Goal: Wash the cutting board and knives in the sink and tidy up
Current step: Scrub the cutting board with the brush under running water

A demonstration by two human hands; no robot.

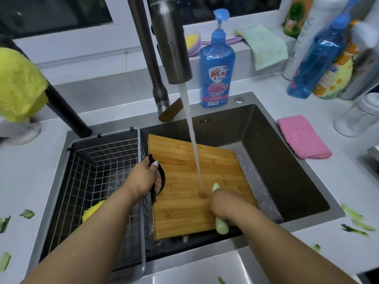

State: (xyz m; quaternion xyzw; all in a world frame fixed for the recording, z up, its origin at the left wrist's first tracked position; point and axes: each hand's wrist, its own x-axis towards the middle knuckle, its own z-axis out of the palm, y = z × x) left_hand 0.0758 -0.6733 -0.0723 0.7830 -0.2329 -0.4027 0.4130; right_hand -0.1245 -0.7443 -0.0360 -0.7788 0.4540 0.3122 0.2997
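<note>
Head view: wooden cutting board lies tilted across the sink, its left edge by the wire basket, the rest over the basin. Water stream from the faucet lands on the board's lower middle, just beside the right hand.

Left hand grips the board's black handle at the left edge — thumb on top, fingers curled under. Right hand is closed round a pale green object, pressed to the board's lower right; both its ends stick out of the fist. Can't tell what it is.

Yellow sponge sits in the basket. Blue soap bottle stands behind the sink, pink cloth on the counter at right. Green peel scraps on the counter both sides. No knives visible.
</note>
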